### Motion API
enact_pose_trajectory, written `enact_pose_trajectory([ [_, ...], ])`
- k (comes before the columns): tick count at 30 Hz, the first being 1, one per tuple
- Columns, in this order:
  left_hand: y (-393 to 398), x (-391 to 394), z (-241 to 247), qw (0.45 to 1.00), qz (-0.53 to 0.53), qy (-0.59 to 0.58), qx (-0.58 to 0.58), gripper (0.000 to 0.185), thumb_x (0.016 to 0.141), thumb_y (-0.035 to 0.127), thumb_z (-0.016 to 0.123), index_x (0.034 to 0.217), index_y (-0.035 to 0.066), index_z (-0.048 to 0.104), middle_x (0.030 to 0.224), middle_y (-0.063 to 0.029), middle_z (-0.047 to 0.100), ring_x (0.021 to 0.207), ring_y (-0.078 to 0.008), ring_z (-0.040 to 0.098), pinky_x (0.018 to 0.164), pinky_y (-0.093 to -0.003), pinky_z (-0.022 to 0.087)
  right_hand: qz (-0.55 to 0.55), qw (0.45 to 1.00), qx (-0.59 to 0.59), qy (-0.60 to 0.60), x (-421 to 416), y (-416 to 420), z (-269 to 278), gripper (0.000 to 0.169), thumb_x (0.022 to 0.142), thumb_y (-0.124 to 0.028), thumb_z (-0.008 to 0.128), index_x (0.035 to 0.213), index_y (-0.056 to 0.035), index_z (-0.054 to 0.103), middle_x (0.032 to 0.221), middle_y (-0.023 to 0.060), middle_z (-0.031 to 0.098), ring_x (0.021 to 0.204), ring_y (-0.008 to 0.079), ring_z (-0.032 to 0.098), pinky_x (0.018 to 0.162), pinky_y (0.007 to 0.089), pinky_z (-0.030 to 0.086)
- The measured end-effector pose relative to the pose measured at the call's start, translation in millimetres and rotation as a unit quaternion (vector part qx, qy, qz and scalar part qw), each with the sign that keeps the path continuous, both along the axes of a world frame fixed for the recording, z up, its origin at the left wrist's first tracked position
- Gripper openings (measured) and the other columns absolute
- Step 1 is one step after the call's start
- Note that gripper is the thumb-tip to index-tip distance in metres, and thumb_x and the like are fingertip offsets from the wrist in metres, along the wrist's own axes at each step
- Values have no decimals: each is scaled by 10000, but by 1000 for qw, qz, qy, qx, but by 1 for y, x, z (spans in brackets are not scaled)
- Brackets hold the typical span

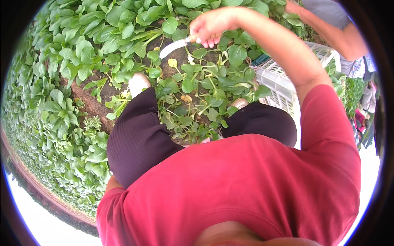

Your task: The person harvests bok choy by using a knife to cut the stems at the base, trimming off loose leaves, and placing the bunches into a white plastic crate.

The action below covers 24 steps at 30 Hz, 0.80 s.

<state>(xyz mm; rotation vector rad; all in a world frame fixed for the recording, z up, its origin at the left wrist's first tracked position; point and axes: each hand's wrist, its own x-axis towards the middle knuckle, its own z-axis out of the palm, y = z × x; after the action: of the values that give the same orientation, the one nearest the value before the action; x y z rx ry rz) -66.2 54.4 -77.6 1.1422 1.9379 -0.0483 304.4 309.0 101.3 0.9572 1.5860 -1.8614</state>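
My right hand (212, 26) is closed around the light-coloured handle of a small knife with a curved blade (173, 48). The blade points left and hangs above a patch of dark soil (168, 70). Just left of the blade stands a leafy green plant (147, 43) with pale stalks, like bok choy. Beneath the hand and between my feet lie loose leaves and cut stalks (212, 81), with a yellow leaf (172, 63) among them. My left hand is out of sight; only a bit of that forearm (113, 183) shows beside my left thigh.
A white plastic crate (277, 78) stands right of my right knee. Beyond it, another person's arm (326, 29) reaches into the plants. Dense leafy rows (61, 61) spread ahead and to the left. My left shoe (138, 83) rests on the soil. More people appear at the far right.
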Motion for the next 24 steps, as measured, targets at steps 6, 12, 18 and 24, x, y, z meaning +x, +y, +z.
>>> enact_pose_trajectory([
  [6, -5, -49, 21, 996, -75, -10, -47, 279, 911, 78, 556, 1182, 41, 609, 1185, -152, 613, 1089, -216, 600, 898, -338, 492, -184, 962, 195, -58, -14, -49, -113, 276, 922, -292, 562, 1068, -63, 608, 819, 69, 651, 671, 176, 606, 602, 313, 494],
  [12, 17, -99, 73, 931, -291, 8, -220, 275, 904, 71, 563, 1172, 48, 619, 1180, -151, 614, 1086, -214, 602, 885, -336, 498, -260, 886, 373, -89, -34, -89, -127, 322, 879, -272, 596, 1121, -59, 594, 895, 155, 671, 870, 335, 651, 800, 414, 506],
  [18, 145, 32, 156, 886, -390, -159, 196, 178, 868, 20, 569, 1015, 48, 666, 1076, -129, 641, 946, -233, 644, 780, -321, 533, -333, 860, 367, -122, -59, -116, -155, 314, 882, -231, 587, 1137, -51, 558, 989, 183, 661, 934, 349, 646, 841, 435, 505],
  [24, 201, 91, 100, 786, -566, 177, 176, 257, 779, 154, 663, 1024, 80, 635, 1307, -113, 542, 984, -295, 650, 819, -412, 543, -395, 832, 367, -129, -74, -126, -151, 309, 880, -247, 606, 1089, -23, 566, 1003, 215, 653, 944, 366, 639, 842, 450, 502],
])
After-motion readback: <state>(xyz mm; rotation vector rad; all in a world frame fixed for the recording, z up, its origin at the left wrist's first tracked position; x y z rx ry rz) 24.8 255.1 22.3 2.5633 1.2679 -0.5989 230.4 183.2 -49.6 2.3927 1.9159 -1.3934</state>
